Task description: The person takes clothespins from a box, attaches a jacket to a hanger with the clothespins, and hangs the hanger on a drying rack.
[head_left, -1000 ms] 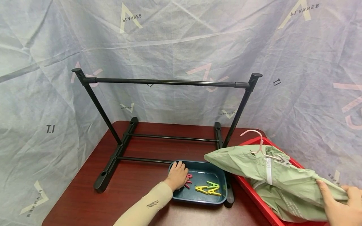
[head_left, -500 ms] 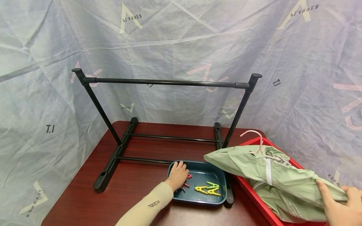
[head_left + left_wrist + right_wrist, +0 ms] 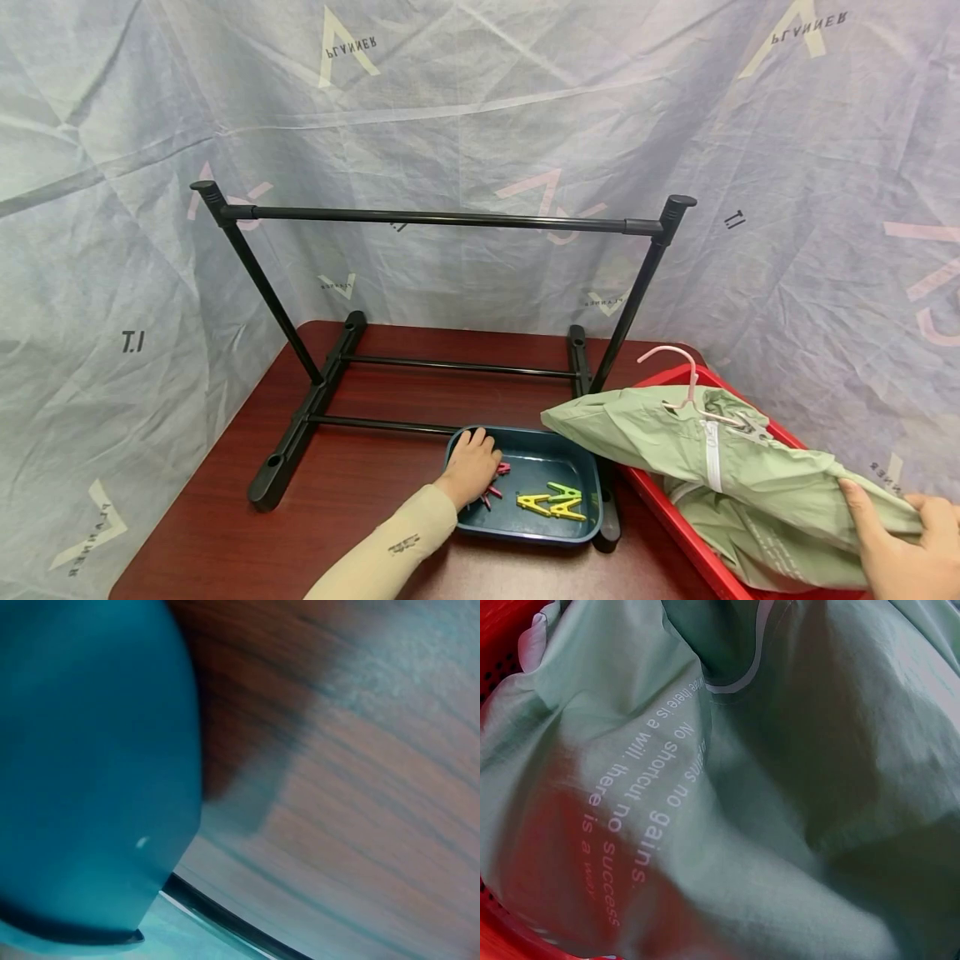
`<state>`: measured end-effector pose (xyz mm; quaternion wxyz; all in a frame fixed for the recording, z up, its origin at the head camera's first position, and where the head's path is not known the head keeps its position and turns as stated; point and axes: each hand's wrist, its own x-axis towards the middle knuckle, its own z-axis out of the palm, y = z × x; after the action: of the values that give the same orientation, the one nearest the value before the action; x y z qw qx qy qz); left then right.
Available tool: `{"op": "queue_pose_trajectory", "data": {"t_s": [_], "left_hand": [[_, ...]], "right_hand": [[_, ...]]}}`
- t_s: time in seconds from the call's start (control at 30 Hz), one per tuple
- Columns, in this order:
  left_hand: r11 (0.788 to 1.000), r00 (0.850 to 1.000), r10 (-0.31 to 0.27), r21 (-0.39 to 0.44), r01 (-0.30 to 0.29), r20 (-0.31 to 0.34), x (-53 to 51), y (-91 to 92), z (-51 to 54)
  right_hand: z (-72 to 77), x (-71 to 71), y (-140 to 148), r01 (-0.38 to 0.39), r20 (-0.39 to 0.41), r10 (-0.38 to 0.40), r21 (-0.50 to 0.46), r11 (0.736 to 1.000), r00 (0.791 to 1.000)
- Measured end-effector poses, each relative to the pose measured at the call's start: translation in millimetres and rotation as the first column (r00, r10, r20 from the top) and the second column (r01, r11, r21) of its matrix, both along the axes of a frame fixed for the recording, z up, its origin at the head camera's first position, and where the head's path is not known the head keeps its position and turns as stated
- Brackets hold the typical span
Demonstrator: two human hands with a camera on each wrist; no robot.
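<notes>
My left hand (image 3: 471, 471) lies over the left end of a dark blue tray (image 3: 543, 533), its fingers pointing toward the back left corner. Pink clothespins (image 3: 495, 487) peek out beside the hand, and its fingertips' contact is hidden. Yellow and green clothespins (image 3: 551, 504) lie in the tray's right half. At the right, my right hand (image 3: 911, 537) grips the end of a light green zip jacket (image 3: 795, 479) between thumb and fingers. A pink hanger (image 3: 692, 379) pokes out of the jacket's neck. White lettering (image 3: 649, 795) shows on the cloth in the right wrist view.
A black rack (image 3: 450, 218) stands on the red-brown table (image 3: 375, 500), one foot (image 3: 281, 467) at the left and the other partly behind the tray. A red basket (image 3: 678, 533) lies under the jacket. Grey printed cloth (image 3: 450, 83) hangs behind.
The tray has shifted very slightly left since a second ago, with my left hand staying over it. The jacket and my right hand have hardly moved.
</notes>
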<state>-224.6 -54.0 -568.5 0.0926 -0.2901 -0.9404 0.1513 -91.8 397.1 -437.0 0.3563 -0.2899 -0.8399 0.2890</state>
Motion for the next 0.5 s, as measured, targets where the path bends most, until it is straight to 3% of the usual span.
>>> {"op": "queue_pose_trajectory", "data": {"t_s": [0.2,0.5], "left_hand": [[1.000,1.000,-0.003,0.014,0.003,0.002,0.5,-2.0,1.8],[0.998,0.999,0.014,0.068,-0.017,0.032,4.3,-3.4,8.1]], "right_hand": [[-1.0,-0.4,-0.8,0.004,-0.023,-0.004,-0.001,1.000,1.000],[0.4,1.9,-0.4,0.007,0.036,-0.005,-0.029,1.000,0.999]]}}
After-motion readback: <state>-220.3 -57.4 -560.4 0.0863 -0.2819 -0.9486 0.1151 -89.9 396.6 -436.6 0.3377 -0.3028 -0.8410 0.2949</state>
